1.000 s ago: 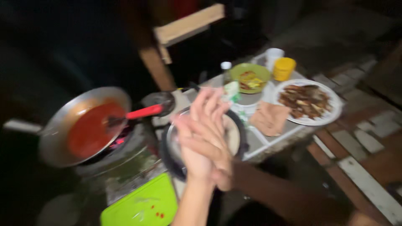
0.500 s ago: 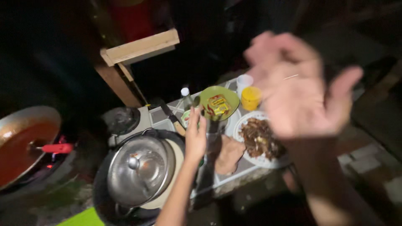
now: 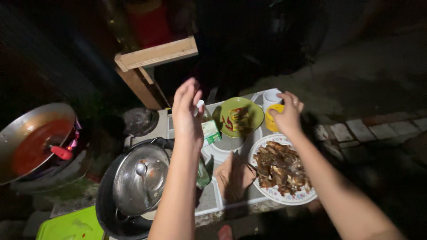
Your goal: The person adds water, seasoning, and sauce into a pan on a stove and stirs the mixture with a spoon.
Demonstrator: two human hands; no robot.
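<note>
My right hand [image 3: 288, 116] reaches to the far side of the small table and grips a yellow cup [image 3: 271, 121] from above. A white cup [image 3: 271, 96] stands just behind it. My left hand [image 3: 187, 111] is raised with its fingers stretched, right beside the white cap of a bottle [image 3: 209, 132] with a green label; nothing shows in this hand. Between my hands lies a green plate [image 3: 253, 116] with bits of food.
A white plate of dark fried food [image 3: 307, 195] sits near the table's front, with a brownish cloth [image 3: 233, 175] beside it. At left are a black pot under a metal lid [image 3: 140, 178], a wok of red sauce [image 3: 31, 144] with a red-handled spatula [image 3: 62, 153], and a green cutting board [image 3: 71, 224].
My right hand has dropped from close to the camera down onto the yellow cup. My left hand has risen from by the green plate to the bottle's cap.
</note>
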